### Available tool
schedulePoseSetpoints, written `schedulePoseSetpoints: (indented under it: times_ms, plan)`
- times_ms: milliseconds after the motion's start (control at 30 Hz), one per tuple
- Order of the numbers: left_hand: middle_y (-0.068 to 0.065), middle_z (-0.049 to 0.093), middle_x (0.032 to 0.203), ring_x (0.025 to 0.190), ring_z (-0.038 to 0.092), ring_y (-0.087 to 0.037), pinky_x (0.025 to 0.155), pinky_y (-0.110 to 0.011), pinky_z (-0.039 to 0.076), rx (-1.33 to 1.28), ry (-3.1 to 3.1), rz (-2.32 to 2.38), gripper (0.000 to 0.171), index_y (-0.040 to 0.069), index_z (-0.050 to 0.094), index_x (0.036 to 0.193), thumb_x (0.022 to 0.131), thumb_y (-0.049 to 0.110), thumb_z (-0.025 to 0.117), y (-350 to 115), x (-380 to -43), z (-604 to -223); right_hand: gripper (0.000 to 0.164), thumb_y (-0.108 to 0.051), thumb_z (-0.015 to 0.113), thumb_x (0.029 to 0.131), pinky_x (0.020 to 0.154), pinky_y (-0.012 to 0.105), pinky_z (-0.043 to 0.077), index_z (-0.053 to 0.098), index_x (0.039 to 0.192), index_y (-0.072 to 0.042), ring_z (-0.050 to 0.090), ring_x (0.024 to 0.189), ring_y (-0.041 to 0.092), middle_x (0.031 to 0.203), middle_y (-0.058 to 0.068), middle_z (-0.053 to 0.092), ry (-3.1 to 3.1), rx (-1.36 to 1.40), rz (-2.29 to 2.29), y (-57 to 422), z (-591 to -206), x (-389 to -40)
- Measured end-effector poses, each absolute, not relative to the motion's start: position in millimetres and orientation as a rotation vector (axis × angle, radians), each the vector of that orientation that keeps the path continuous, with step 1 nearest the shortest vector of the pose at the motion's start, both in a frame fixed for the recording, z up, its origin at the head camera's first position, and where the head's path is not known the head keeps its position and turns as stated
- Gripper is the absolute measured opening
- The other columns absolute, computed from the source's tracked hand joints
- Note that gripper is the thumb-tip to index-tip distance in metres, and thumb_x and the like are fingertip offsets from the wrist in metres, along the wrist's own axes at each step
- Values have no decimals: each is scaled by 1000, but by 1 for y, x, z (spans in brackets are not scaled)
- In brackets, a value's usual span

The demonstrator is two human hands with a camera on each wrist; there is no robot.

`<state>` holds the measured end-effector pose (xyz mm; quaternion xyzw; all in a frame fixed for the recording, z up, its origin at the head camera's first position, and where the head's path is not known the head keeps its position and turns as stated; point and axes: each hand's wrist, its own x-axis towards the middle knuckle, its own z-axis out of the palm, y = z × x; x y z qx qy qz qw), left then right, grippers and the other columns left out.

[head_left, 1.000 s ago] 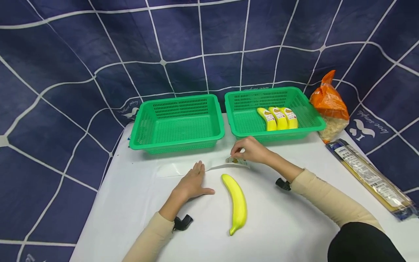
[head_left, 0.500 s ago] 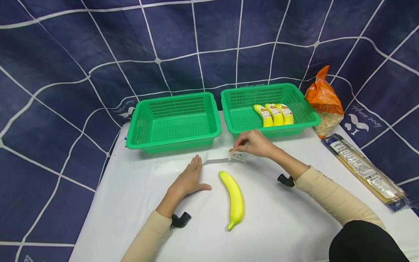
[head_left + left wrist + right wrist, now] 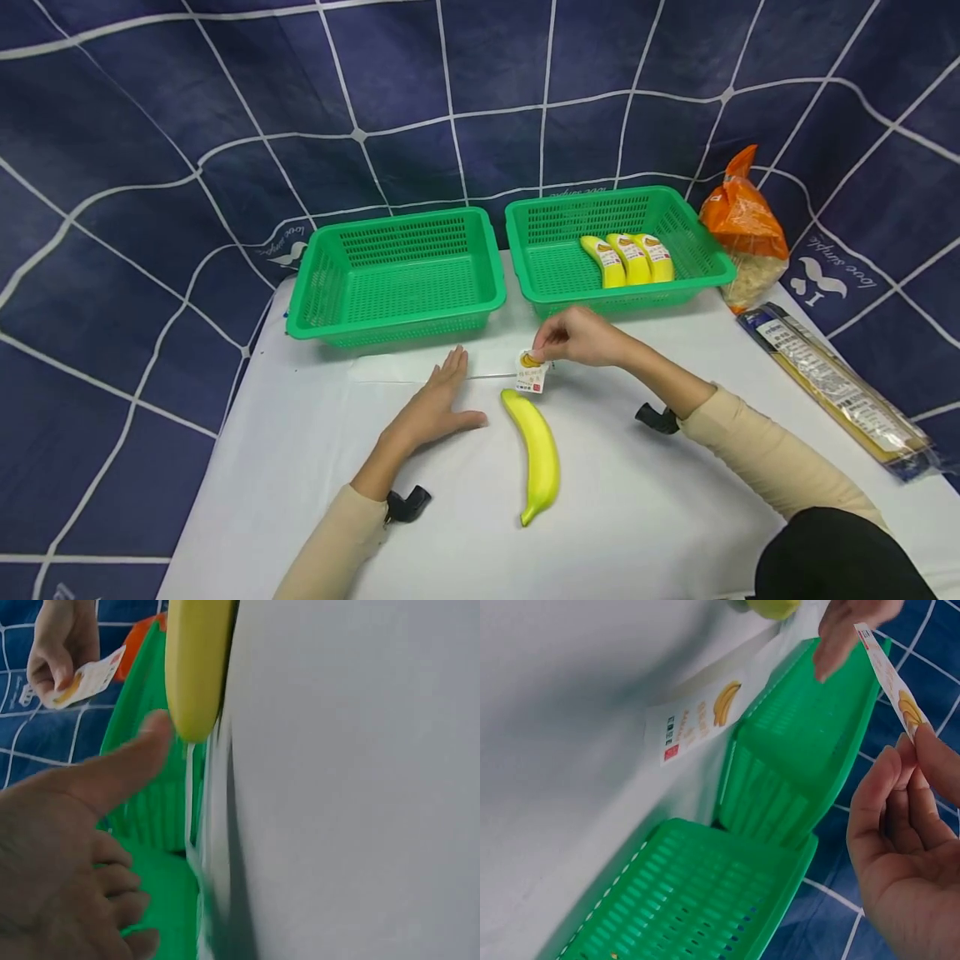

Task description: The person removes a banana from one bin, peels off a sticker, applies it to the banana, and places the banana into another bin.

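My right hand (image 3: pixel 585 336) pinches a small white label sticker (image 3: pixel 531 377) with a banana picture by its top edge. In the right wrist view the sticker (image 3: pixel 889 675) stands between thumb and index finger, apart from the backing strip. My left hand (image 3: pixel 431 410) lies with straight fingers at the near edge of the white label strip (image 3: pixel 382 368), thumb spread out to the right. Another printed label (image 3: pixel 697 720) shows on the strip's end in the right wrist view. One unlabelled yellow banana (image 3: pixel 542 462) lies on the table just below the sticker, right of my left thumb.
Behind the strip stand two green baskets. The left basket (image 3: pixel 405 319) holds nothing visible; the right basket (image 3: pixel 543 242) holds three labelled bananas (image 3: pixel 633 265). At the right are an orange-topped bag (image 3: pixel 746 221) and a long flat plastic packet (image 3: pixel 832 392). A blue gridded cloth (image 3: pixel 405 92) hangs behind.
The sticker has come off the strip in my right hand, turned to face the head camera and hangs nearer the banana. The strip's raised right part has dropped lower. My left hand stays nearly in place.
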<state>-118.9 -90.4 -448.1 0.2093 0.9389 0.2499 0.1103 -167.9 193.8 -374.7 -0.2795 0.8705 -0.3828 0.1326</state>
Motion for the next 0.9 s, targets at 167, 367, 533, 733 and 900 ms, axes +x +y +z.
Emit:
schedulePoseSetpoints:
  times_ms: [167,367,533,733,900]
  plan:
    - [-9,16,163,150,20,-27,122,-45,22,499,2655,1122,99,8,14,156,85,45,72,-72,-104,-449,8,-17,74,86,62,23,50,72,85,-10,57,69,11,76,-1,69,2489,-813,-1121,193,-373,-161]
    - [-10,17,163,149,22,-29,120,-49,24,413,2500,1164,111,13,8,158,78,52,76,-54,-79,-451,3,-6,70,85,66,26,52,72,87,-5,57,70,13,78,2,70,2335,-746,-1186,195,-370,-153]
    - [-7,3,165,151,13,-22,121,-46,23,537,2412,1120,124,10,1,157,73,56,79,-43,-65,-455,10,-1,64,83,69,35,52,72,88,-5,57,69,14,79,2,71,2178,-638,-1209,193,-373,-149]
    - [-4,-9,165,152,4,-23,122,-48,21,569,2422,1079,124,10,1,157,72,58,77,-38,-58,-460,8,-4,67,82,69,40,52,72,87,-5,56,65,13,74,0,70,2098,-609,-1207,188,-386,-145]
    - [-4,-11,165,151,5,-34,122,-51,18,588,2438,1030,122,9,2,157,73,58,76,-37,-56,-462,7,-9,71,83,67,36,51,72,86,-2,54,63,12,68,-2,65,2066,-619,-1188,183,-396,-143]
